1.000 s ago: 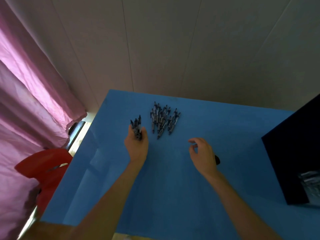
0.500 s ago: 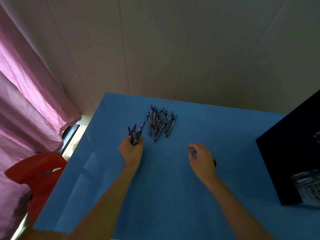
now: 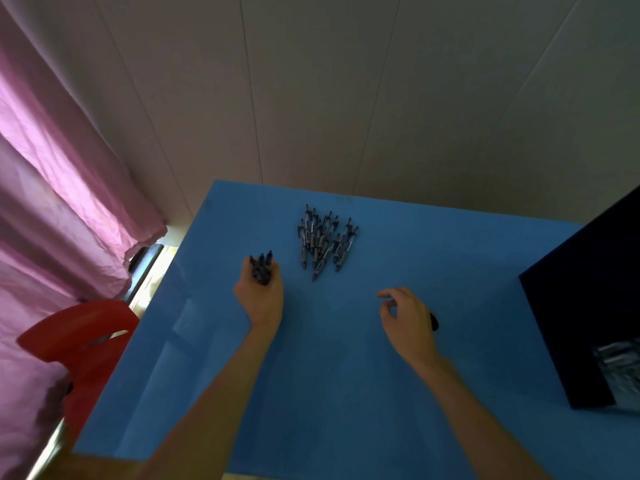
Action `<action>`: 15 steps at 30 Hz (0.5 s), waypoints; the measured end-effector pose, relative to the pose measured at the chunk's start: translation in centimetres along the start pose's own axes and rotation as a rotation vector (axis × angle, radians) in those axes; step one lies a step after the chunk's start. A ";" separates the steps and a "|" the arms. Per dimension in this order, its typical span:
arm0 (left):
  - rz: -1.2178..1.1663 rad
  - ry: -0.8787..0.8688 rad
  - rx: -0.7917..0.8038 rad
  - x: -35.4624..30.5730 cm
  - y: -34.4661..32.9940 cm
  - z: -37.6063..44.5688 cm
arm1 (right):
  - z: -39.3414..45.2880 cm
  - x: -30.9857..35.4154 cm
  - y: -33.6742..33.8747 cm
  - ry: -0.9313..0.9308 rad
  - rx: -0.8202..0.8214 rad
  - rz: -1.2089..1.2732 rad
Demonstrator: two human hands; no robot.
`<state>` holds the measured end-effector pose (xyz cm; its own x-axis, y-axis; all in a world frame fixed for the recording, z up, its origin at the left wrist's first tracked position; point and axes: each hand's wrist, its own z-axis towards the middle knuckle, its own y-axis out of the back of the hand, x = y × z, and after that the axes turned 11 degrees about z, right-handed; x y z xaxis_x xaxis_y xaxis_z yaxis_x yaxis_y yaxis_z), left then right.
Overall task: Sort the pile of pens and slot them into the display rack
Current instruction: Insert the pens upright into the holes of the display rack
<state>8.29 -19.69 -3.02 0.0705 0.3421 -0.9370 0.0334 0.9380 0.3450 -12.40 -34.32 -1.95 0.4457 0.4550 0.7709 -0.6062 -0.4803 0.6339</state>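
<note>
A pile of several dark pens (image 3: 322,242) lies on the blue table (image 3: 346,393) near its far edge. My left hand (image 3: 260,293) grips a small bundle of pens (image 3: 261,268) just left of the pile, their ends sticking out past my fingers. My right hand (image 3: 408,317) hovers over the table to the right, fingers loosely curled, holding nothing. A small dark object (image 3: 433,321) peeks out behind it. The black display rack (image 3: 585,317) stands at the right edge, with pale slots (image 3: 620,372) showing low on its side.
A red chair (image 3: 79,341) stands left of the table, beside a pink curtain (image 3: 59,188). A pale panelled wall (image 3: 346,91) rises right behind the table's far edge.
The pens in my left hand have closed from a fanned spread into a tighter bundle. My right hand has stayed in about the same place.
</note>
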 end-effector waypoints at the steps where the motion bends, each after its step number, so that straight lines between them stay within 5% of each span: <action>1: -0.013 0.012 -0.005 -0.2 0.0 0.1 | -0.1 0.0 -0.1 -0.001 0.002 0.006; 8: 0.023 0.014 0.010 -0.3 -0.1 0.0 | -0.5 -0.4 -0.2 -0.012 0.010 0.011; 15: 0.095 0.093 0.197 -0.6 0.3 0.3 | -0.1 1.0 0.1 -0.012 0.006 0.037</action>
<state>8.53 -19.60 -2.35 -0.0093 0.4409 -0.8975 0.2259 0.8753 0.4276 -12.11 -33.81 -1.13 0.4308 0.4280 0.7945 -0.6185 -0.5011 0.6053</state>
